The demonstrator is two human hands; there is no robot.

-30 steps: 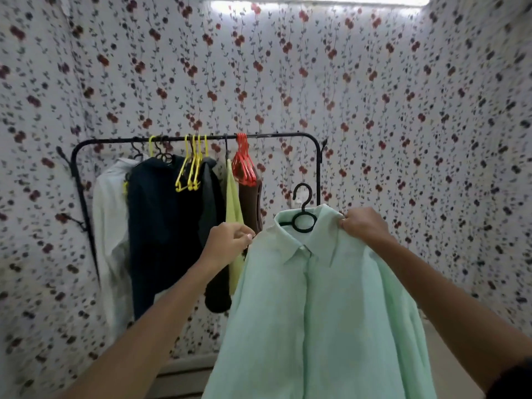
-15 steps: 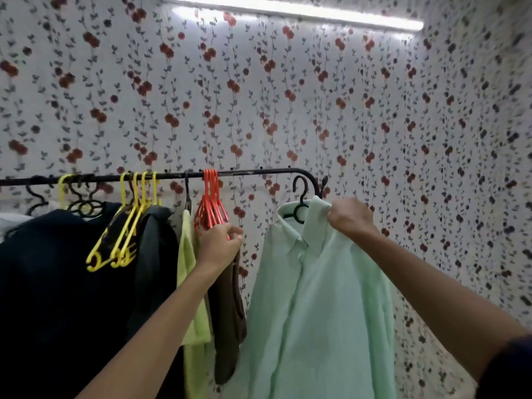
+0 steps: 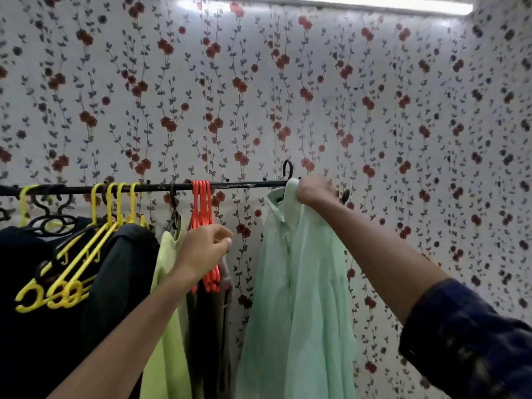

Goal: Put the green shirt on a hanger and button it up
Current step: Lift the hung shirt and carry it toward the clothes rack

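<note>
Writing: none readable.
Green shirt point(image 3: 299, 283): on black hanger point(image 3: 287, 169), hook now raised above the rail point(image 3: 236, 184)'s right end.
Right hand point(image 3: 315, 191): grip bunches the collar.
Left hand point(image 3: 205, 249): fingers curled at orange hangers point(image 3: 203, 203), grip unclear.

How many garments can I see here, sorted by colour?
Mint green shirt: 1
Lime garment: 1
Brown garment: 1
Dark garments: 2
Total: 5
</note>
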